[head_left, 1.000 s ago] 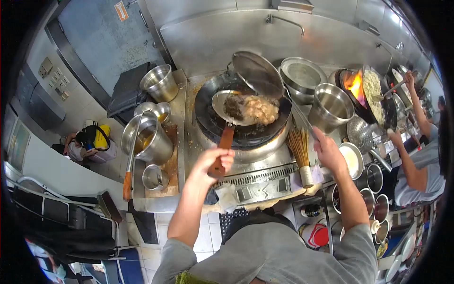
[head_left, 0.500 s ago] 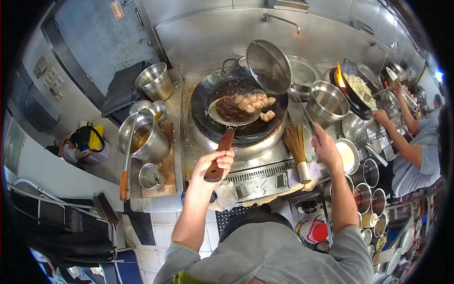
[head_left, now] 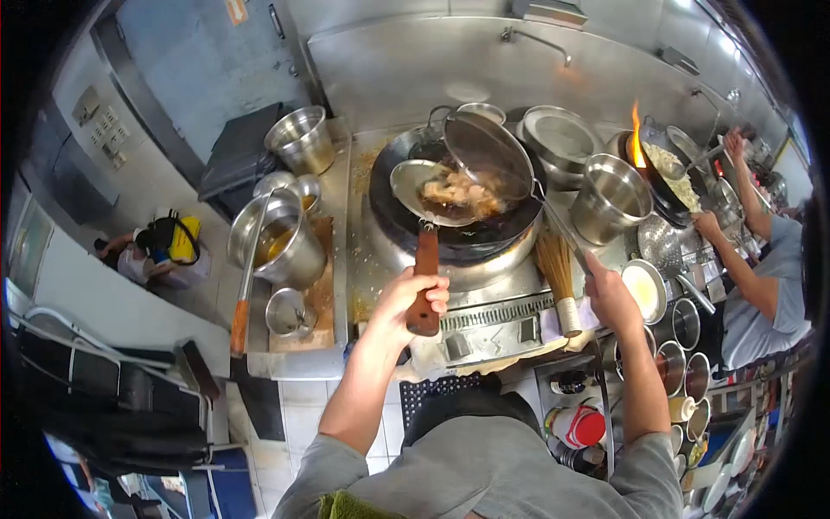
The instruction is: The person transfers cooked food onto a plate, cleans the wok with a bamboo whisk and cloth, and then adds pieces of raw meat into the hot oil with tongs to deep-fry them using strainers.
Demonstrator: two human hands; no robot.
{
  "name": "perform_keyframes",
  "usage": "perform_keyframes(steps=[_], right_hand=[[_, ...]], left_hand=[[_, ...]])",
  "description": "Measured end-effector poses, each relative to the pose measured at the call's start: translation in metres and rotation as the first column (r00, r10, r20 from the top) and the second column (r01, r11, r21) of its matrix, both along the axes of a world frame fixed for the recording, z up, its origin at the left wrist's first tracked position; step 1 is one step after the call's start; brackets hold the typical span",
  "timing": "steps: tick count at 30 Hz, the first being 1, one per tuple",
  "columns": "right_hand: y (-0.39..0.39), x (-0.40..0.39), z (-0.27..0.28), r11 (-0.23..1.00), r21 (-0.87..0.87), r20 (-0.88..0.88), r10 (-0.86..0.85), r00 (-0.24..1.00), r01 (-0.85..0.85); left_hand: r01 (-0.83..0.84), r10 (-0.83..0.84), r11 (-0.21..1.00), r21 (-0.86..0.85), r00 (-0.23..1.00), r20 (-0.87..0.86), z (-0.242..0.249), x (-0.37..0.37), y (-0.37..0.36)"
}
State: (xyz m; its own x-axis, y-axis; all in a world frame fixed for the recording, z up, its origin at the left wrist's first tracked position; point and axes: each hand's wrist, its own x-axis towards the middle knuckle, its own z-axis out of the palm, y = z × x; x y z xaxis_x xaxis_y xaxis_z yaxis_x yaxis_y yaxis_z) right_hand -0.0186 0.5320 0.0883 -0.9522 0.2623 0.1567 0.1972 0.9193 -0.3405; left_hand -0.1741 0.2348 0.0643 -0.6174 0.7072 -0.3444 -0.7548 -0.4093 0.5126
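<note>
My left hand [head_left: 410, 303] is closed round the wooden handle of a wide shallow ladle [head_left: 403, 192]. The ladle's bowl is over the dark wok [head_left: 389, 227], at the left of pale browned food pieces [head_left: 467, 192] in dark liquid. With my right hand [head_left: 609, 292] I grip the long metal handle of a round mesh strainer [head_left: 488, 154], tilted above the food and the right part of the wok. A bamboo brush [head_left: 558, 278] lies on the stove just left of my right hand.
Metal pots [head_left: 612, 197] stand right of the wok, and a pot of liquid [head_left: 281, 246] stands left. A bowl of pale liquid [head_left: 644, 291] is beyond my right hand. At right, a co-worker [head_left: 769, 290] handles a flaming wok [head_left: 670, 186]; another person crouches at far left.
The strainer has come lower over the food, and the ladle has shifted left relative to the wok. The food now lies beneath the strainer. The whole view has shifted slightly.
</note>
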Motion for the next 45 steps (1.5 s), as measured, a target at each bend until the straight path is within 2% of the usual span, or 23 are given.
perform_keyframes(steps=[1, 2, 4, 9, 11, 14, 17, 19, 20, 21, 22, 23, 24, 27, 29, 32, 33, 35, 36, 37, 42, 43, 45], right_hand=[[-0.002, -0.01, -0.011, 0.999, 0.028, -0.076, 0.043, 0.996, -0.041], [-0.001, -0.025, -0.017, 0.995, -0.09, -0.105, 0.028, 0.994, -0.037], [0.011, -0.047, -0.035, 0.997, -0.055, -0.203, 0.047, 0.978, -0.06], [0.029, -0.044, -0.027, 0.991, -0.123, -0.228, 0.015, 0.974, -0.044], [0.037, -0.042, -0.023, 0.989, -0.135, -0.258, 0.017, 0.966, -0.053], [0.045, -0.046, -0.031, 0.968, -0.251, -0.131, -0.031, 0.991, -0.003], [0.05, -0.059, -0.05, 0.961, -0.278, -0.023, 0.007, 1.0, -0.013], [0.082, -0.076, -0.068, 0.949, -0.29, -0.117, 0.095, 0.989, -0.125], [0.078, -0.076, -0.042, 0.86, -0.51, -0.004, 0.009, 1.0, -0.01], [0.103, -0.082, -0.065, 0.969, -0.223, -0.174, 0.069, 0.982, -0.107], [0.11, -0.082, -0.058, 0.916, -0.365, -0.205, 0.096, 0.974, -0.166], [0.129, -0.086, -0.071, 0.954, -0.213, -0.305, 0.139, 0.942, -0.21], [0.122, -0.08, -0.055, 0.953, -0.229, -0.337, 0.113, 0.935, -0.198], [0.12, -0.082, -0.053, 0.986, -0.132, -0.248, 0.063, 0.967, -0.098], [0.098, -0.086, -0.052, 0.803, -0.594, 0.036, -0.049, 0.998, 0.061], [0.08, -0.09, -0.066, 0.553, -0.833, 0.05, 0.04, 0.998, 0.019], [0.065, -0.088, -0.045, 0.678, -0.735, 0.105, 0.1, 0.989, 0.01], [0.052, -0.085, -0.054, 0.908, -0.416, -0.069, 0.022, 0.997, -0.049], [0.059, -0.088, -0.069, 0.877, -0.443, -0.162, 0.124, 0.979, -0.185], [0.048, -0.083, -0.052, 0.936, -0.305, -0.148, 0.137, 0.979, -0.177], [0.002, -0.066, -0.007, 0.957, -0.285, -0.116, 0.027, 0.993, -0.059], [0.005, -0.065, -0.006, 0.962, -0.269, -0.132, 0.004, 0.991, -0.04], [0.005, -0.056, -0.015, 0.984, -0.155, -0.167, 0.063, 0.984, -0.09]], left_hand=[[-0.047, 0.046, 0.998, -0.042, 0.999, -0.023, -0.01, -0.001, -0.001], [-0.021, 0.021, 1.0, 0.004, 1.0, -0.02, -0.018, -0.003, -0.003], [-0.054, 0.05, 0.997, -0.061, 0.997, -0.066, -0.001, 0.015, -0.005], [-0.127, 0.074, 0.958, -0.256, 0.976, -0.207, 0.005, 0.02, -0.009], [-0.207, 0.055, 0.894, -0.397, 0.931, -0.362, 0.002, 0.013, 0.005], [-0.233, 0.002, 0.815, -0.53, 0.916, -0.401, -0.009, 0.007, 0.033], [-0.152, 0.018, 0.88, -0.45, 0.958, -0.287, -0.014, 0.002, 0.058], [-0.166, 0.091, 0.917, -0.362, 0.972, -0.216, -0.019, -0.001, 0.076], [-0.205, 0.152, 0.924, -0.323, 0.972, -0.18, -0.014, 0.002, 0.079], [-0.267, 0.234, 0.925, -0.27, 0.961, -0.148, -0.013, 0.005, 0.079], [-0.298, 0.257, 0.921, -0.252, 0.949, -0.183, -0.01, 0.007, 0.076], [-0.274, 0.223, 0.922, -0.274, 0.954, -0.201, -0.011, 0.006, 0.073], [-0.287, 0.227, 0.916, -0.282, 0.947, -0.226, -0.006, 0.01, 0.071], [-0.274, 0.147, 0.868, -0.415, 0.939, -0.312, -0.003, 0.016, 0.073], [-0.245, 0.146, 0.869, -0.43, 0.957, -0.249, 0.002, 0.016, 0.076], [-0.185, 0.153, 0.943, -0.275, 0.979, -0.133, -0.012, 0.005, 0.08], [-0.154, 0.132, 0.952, -0.266, 0.986, -0.099, -0.018, -0.002, 0.082], [-0.176, 0.164, 0.957, -0.233, 0.984, -0.071, -0.009, -0.002, 0.087], [-0.161, 0.168, 0.971, -0.177, 0.985, 0.026, -0.01, -0.01, 0.089], [-0.091, 0.094, 0.992, -0.084, 0.995, 0.029, -0.015, -0.02, 0.087], [-0.081, 0.081, 0.997, 0.016, 0.997, 0.014, -0.017, -0.026, 0.085], [-0.13, 0.126, 0.988, 0.082, 0.991, 0.055, -0.004, -0.011, 0.08], [-0.016, -0.019, 0.979, 0.203, 0.985, 0.171, -0.01, -0.021, 0.071]])
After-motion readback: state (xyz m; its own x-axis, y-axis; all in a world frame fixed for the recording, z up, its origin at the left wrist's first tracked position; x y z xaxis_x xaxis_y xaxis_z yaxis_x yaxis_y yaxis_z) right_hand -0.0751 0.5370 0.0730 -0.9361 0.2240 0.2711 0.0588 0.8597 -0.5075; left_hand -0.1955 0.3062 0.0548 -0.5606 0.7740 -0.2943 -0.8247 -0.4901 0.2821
